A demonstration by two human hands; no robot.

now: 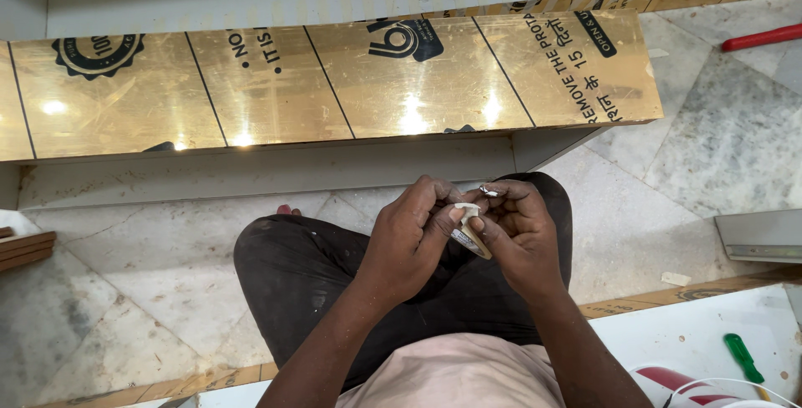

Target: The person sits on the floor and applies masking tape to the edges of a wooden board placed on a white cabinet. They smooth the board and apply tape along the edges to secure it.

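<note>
Both forearms come up from the bottom edge, meeting over the lap. Left hand (409, 237) is curled narrow, thumb and fingers pinching the near end of a small cream-coloured piece, maybe a roll of tape or a plastic fitting (472, 231); cannot tell which. Right hand (516, 237) is closed on the same piece from the other side, fingertips also nipping a small shiny metal bit, likely a screw (489, 192), just above it. So the piece sits between the two hands, touching both, over the dark trousers (309, 278). Risk, as a judgement: the screw is held by fingertips only, and a slip would drop it onto the pale marble floor (159, 291), where it could be hard to spot. Beyond the hands, a long gold-filmed board (334, 82) lies across a white cabinet frame (276, 170). Far right of the right hand: a red-handled tool (764, 37) up top, a grey metal section (764, 237) level with it, and a green-handled screwdriver (742, 356) on a white panel (668, 337) below. No containers seen, nothing to report inside any.
</note>
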